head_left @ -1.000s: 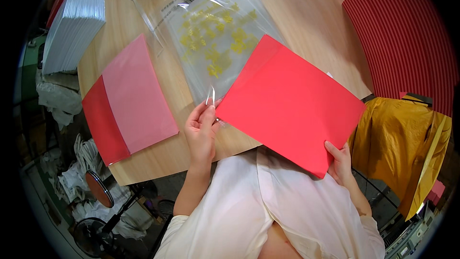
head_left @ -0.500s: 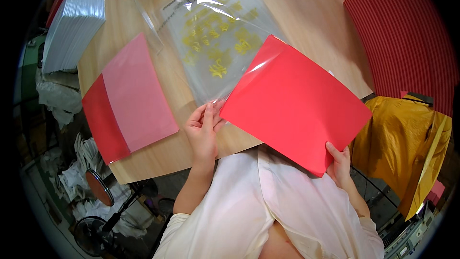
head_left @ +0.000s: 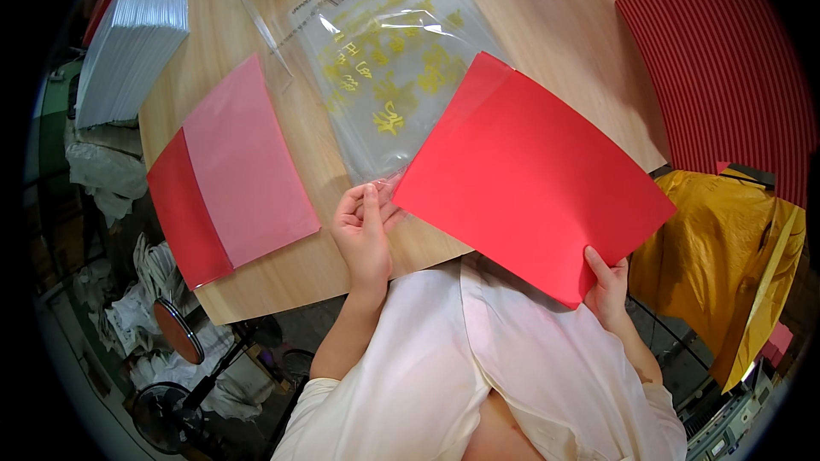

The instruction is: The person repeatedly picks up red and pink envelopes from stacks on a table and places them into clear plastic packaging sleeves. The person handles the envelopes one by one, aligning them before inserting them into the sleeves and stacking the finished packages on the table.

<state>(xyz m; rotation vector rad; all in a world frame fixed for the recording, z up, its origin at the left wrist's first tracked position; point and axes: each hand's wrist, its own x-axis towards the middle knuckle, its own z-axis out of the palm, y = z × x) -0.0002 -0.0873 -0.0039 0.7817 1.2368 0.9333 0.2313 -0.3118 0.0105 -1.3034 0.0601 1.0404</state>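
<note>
A bright red sheet of paper point(head_left: 530, 179) is held tilted over the table's near edge, its right part reaching past that edge. My right hand point(head_left: 608, 288) is closed on its lower right edge, thumb on top and fingers underneath. Beside the sheet's left corner, my left hand point(head_left: 363, 235) pinches the near edge of a clear plastic bag point(head_left: 389, 124) printed with yellow marks. The bag lies flat on the table with others seemingly under it. A strip along the sheet's upper left edge looks covered by clear film; how far the sheet sits inside the bag is hidden.
A pink and red stack of sheets point(head_left: 248, 162) lies at the table's left edge. Farther left stands a tall white-edged stack point(head_left: 137, 43). Striped red stacks point(head_left: 726, 68) rise at the far right, above a yellow cloth point(head_left: 696, 248). A black stand point(head_left: 201, 393) is at lower left.
The red sheet has shifted slightly away from me and to the right, with my right hand still on it. Reflections on the bag have changed; my left hand keeps its pinch nearly in place.
</note>
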